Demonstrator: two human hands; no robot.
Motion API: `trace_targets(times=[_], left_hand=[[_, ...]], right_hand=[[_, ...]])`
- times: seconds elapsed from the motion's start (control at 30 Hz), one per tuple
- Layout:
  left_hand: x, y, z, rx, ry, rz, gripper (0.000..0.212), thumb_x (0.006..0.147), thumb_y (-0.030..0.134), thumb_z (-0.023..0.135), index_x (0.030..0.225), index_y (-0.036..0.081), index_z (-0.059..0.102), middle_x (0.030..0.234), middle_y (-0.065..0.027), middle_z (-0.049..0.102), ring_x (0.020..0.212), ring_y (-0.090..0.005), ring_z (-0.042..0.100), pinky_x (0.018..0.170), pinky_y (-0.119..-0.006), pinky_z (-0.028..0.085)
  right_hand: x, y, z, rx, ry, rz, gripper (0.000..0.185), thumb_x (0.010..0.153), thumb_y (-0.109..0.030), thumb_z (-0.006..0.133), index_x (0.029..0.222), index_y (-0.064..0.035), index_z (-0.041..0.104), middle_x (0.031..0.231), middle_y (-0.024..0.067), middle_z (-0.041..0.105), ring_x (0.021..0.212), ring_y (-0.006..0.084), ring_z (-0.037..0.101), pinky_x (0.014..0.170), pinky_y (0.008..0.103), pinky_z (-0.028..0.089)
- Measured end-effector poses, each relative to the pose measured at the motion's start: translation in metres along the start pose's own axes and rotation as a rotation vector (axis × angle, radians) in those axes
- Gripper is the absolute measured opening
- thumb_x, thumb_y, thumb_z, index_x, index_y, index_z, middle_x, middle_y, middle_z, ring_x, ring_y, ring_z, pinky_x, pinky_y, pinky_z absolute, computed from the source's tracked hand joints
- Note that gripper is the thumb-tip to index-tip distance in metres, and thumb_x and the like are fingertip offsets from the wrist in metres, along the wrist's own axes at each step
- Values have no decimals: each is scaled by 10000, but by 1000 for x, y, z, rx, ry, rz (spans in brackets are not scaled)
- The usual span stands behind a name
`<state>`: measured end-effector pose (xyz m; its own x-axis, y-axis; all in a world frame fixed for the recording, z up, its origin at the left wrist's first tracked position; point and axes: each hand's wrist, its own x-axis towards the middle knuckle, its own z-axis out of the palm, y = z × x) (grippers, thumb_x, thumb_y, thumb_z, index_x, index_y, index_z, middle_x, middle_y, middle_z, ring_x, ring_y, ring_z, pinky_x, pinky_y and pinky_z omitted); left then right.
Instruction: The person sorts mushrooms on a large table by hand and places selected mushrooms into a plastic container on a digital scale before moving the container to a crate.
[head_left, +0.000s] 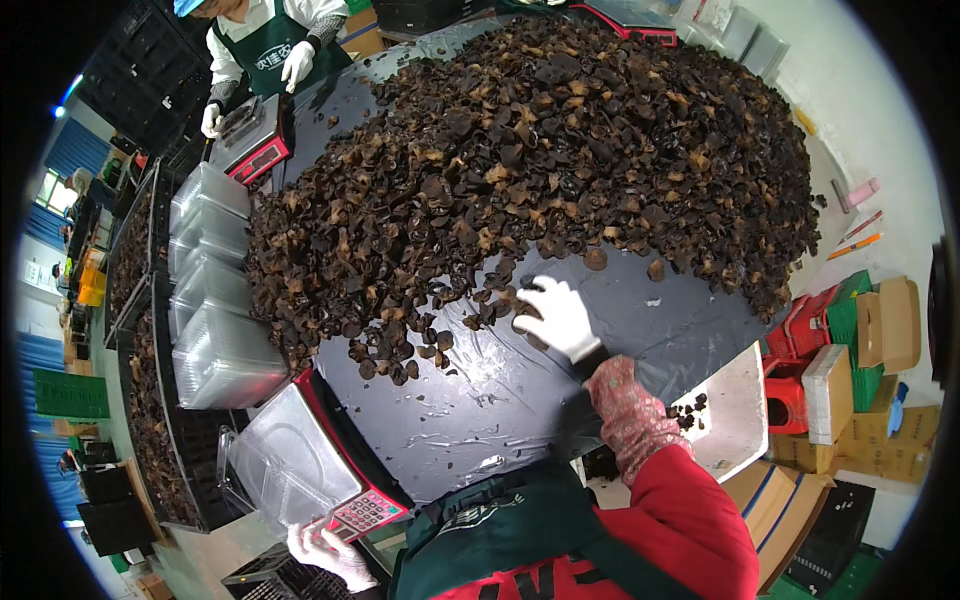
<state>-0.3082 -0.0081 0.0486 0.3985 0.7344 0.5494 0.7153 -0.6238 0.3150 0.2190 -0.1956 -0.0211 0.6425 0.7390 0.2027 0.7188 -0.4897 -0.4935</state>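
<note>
A large heap of dark wood ear mushrooms (525, 150) covers much of a table wrapped in dark plastic film (465, 405). My right hand (555, 319), in a white glove, reaches over the heap's near edge with fingers spread and touches a few mushrooms; whether it grips any is unclear. At the lower left, my white-gloved left hand (330, 555) rests by the front of a red digital scale (367, 510). Its fingers are beside the corner of a clear plastic clamshell box (262, 480), which lies with its lid up on the steel pan. A grip on the box cannot be made out.
Stacks of clear plastic boxes (225, 352) stand left of the heap. Black crates (176, 442) of mushrooms line the left side. A co-worker in white gloves stands at another scale (259, 157). A white tub (739, 427) and cardboard boxes (780, 510) are at the right.
</note>
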Motion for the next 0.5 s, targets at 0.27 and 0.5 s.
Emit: trace_targets(times=[0.27,0.5], left_hand=[[76,139,50,-534,-245,160,255,873,-37,560,1114,19,623,1146,-176,622,1079,-331,590,963,-418,464],[69,192,84,-663,-621,482,262,835,13,664,1090,67,668,1148,-139,657,1045,-338,614,913,-412,495]], right_hand=[[-49,-46,-23,92,324,-160,205,788,-207,754,962,-99,749,991,64,710,906,263,659,786,369,512],[13,-13,19,-63,171,96,391,862,-365,688,1171,-127,673,1152,94,648,1057,305,585,875,421,470]])
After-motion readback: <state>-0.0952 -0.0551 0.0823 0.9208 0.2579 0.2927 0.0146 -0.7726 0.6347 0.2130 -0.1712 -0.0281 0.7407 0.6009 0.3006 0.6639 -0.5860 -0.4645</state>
